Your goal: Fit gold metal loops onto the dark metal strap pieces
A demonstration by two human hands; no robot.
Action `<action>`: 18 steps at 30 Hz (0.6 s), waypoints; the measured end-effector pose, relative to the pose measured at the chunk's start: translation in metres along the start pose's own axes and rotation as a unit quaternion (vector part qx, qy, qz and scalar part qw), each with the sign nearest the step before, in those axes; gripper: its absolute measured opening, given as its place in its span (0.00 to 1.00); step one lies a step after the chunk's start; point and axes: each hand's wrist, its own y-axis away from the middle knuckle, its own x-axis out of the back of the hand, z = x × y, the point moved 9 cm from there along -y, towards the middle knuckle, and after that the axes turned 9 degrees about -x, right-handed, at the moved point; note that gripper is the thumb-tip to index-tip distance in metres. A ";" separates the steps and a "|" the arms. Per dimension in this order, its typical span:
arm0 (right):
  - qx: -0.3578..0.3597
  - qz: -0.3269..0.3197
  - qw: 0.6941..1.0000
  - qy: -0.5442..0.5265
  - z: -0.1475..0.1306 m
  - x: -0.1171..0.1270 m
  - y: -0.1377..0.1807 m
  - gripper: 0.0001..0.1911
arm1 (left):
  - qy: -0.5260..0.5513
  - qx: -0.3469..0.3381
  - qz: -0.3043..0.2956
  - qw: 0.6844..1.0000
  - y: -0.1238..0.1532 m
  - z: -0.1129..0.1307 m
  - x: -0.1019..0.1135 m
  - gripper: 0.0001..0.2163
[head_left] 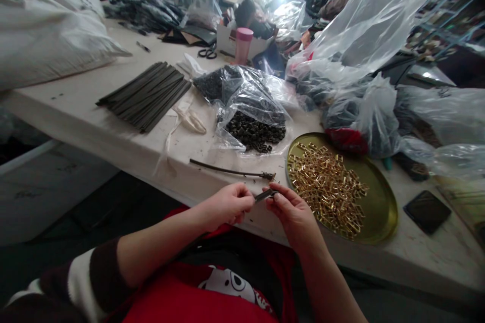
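Near the table's front edge, my left hand (238, 203) is closed on a dark strap (264, 195). The fingers of my right hand (286, 206) pinch the strap's other end, where a small dark piece shows that I cannot make out. Just beyond my hands lies another dark strap (227, 168) with a buckle-like fitting (268, 176) at its right end. To the right, a round gold tray (382, 207) bears a heap of small gold metal buckles (329, 186). An open plastic bag of small dark fittings (257, 131) lies farther back.
A stack of dark strips (146, 96) lies on the left of the table. Behind stand a pink cup (243, 45) and scissors (207, 52). Plastic bags (359, 35) fill the back right; a black phone-like slab (427, 211) lies at the right. A white sack (49, 30) sits far left.
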 end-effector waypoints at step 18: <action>-0.001 0.039 0.995 -0.087 0.007 0.005 -0.013 0.10 | 0.056 0.033 -0.015 0.998 -0.011 -0.012 -0.002 0.05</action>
